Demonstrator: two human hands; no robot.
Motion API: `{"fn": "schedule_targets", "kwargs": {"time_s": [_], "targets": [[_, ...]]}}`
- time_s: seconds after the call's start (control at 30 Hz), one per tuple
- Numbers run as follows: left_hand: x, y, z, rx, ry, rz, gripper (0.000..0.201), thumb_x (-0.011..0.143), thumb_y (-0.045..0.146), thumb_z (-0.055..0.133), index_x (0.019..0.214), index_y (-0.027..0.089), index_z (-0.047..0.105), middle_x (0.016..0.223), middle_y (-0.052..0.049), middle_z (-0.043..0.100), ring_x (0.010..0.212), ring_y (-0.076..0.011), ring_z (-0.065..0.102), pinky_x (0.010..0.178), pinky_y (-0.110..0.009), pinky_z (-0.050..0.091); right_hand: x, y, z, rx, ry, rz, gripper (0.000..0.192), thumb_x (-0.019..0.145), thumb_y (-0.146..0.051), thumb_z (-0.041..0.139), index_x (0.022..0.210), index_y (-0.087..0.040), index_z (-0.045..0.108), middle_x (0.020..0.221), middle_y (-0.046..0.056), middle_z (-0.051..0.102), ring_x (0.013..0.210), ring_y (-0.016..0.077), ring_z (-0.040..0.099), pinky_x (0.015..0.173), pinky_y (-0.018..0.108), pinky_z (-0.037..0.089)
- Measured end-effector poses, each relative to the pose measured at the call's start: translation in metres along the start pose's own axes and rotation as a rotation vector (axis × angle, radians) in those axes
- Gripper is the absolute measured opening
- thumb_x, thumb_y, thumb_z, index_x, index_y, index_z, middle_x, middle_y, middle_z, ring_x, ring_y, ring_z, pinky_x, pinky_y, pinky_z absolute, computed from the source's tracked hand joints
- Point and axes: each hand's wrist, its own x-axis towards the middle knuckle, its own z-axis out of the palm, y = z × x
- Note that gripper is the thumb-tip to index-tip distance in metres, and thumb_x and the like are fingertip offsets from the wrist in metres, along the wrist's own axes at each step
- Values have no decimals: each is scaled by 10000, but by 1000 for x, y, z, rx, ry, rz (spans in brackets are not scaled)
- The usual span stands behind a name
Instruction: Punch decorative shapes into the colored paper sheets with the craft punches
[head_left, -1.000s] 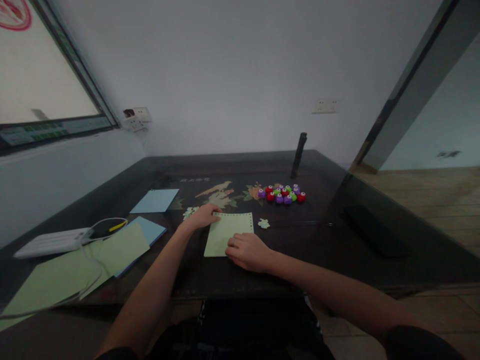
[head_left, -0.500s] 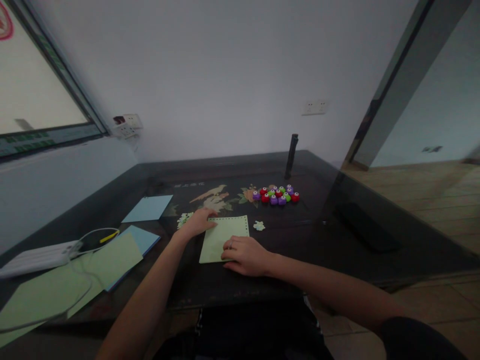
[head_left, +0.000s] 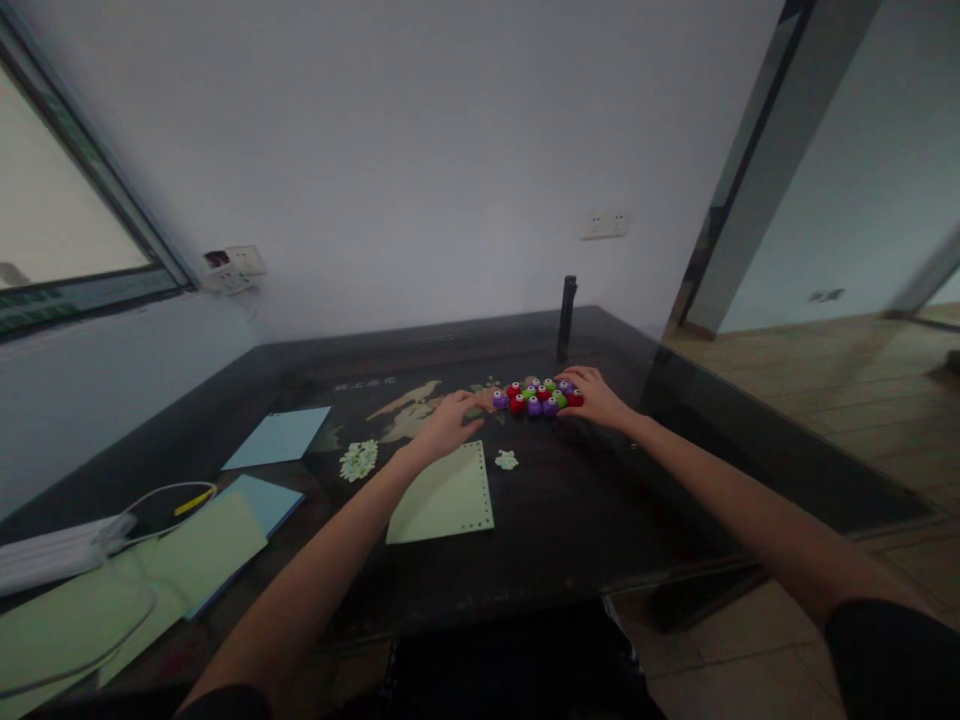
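Several small red, purple and green craft punches (head_left: 534, 398) with white tops stand bunched together on the dark table. My right hand (head_left: 596, 398) cups the right end of the bunch, thumb and fingers apart. Just left of the bunch is my left hand (head_left: 450, 422), its fingers stretched toward the nearest purple punch and its thumb apart. A pale green sheet (head_left: 442, 505) lies below my left hand, with a row of small holes along its right edge and some at the bottom. Small pale paper cutouts (head_left: 358, 460) form a pile to its left, with a smaller pile (head_left: 506, 460) to its right.
A black upright stick-like object (head_left: 566, 318) stands behind the punches. On the left lie a light blue sheet (head_left: 279, 437), more green sheets (head_left: 202, 555) and a white power strip (head_left: 64, 553) with a cord. The table (head_left: 600, 520) meets the wall at the back.
Both hands have left the green sheet and moved forward to the punches, the right one to their far right end. The view has shifted slightly. The sheet now lies uncovered at its right side.
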Motion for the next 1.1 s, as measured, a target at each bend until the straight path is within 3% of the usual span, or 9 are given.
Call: {"fn": "schedule_targets", "kwargs": {"time_s": [0.1, 0.2, 0.3, 0.43, 0.57, 0.67, 0.83, 1.1], "targets": [[42, 10, 29, 113, -31, -8, 361, 817, 381, 567, 1149, 238, 578, 1208, -84, 541, 1145, -244, 471, 964, -406, 405, 12, 26, 12, -45, -128, 32, 921, 569, -600, 733, 1352, -219, 434, 1409, 161, 358, 1320, 377, 271, 1059, 547, 276], [80, 16, 59, 210, -80, -24, 625, 762, 590, 559, 1295, 279, 463, 1342, -90, 446, 1233, -294, 383, 996, -477, 356, 27, 31, 21, -55, -245, 18, 1055, 515, -655, 732, 1408, -235, 359, 1463, 151, 287, 1371, 383, 184, 1102, 544, 189], [107, 15, 83, 269, -172, -24, 838, 695, 702, 543, 1391, 287, 332, 1438, -113, 347, 1318, -333, 270, 1052, -584, 221, 39, 35, 28, -47, -318, -3, 1081, 512, -679, 717, 1417, -217, 346, 1466, 164, 287, 1384, 372, 174, 1123, 522, 140], [123, 9, 98, 240, -275, -50, 873, 708, 750, 464, 1424, 295, 258, 1475, -122, 311, 1332, -362, 245, 1021, -686, 155, 39, 42, 37, -19, -298, 11, 1042, 494, -655, 742, 1381, -226, 402, 1433, 162, 349, 1360, 373, 239, 1098, 536, 201], [120, 2, 98, 212, -280, -14, 799, 768, 721, 407, 1423, 285, 266, 1444, -118, 374, 1293, -367, 317, 1012, -672, 201, 34, 42, 43, 64, -228, -36, 897, 586, -579, 737, 1338, -181, 451, 1326, 171, 475, 1267, 321, 403, 1050, 496, 305], [114, -3, 95, 218, -255, 12, 738, 820, 674, 372, 1423, 259, 281, 1414, -134, 412, 1247, -353, 384, 1007, -572, 297, 34, 34, 47, 99, -152, -60, 784, 629, -527, 734, 1293, -188, 493, 1254, 148, 545, 1187, 298, 485, 1011, 487, 348], [101, -17, 86, 242, -245, 48, 670, 853, 610, 391, 1408, 243, 311, 1373, -119, 453, 1199, -291, 453, 986, -418, 361, 40, 13, 56, 116, -105, -93, 764, 636, -508, 743, 1271, -153, 508, 1247, 154, 558, 1172, 282, 499, 1004, 449, 356], [60, -47, 59, 281, -186, 53, 644, 867, 569, 408, 1395, 206, 343, 1362, -118, 472, 1215, -269, 448, 1009, -384, 349, 61, -38, 77, 147, -95, -114, 792, 584, -574, 751, 1214, -139, 545, 1191, 162, 587, 1143, 303, 511, 982, 468, 357]]}}
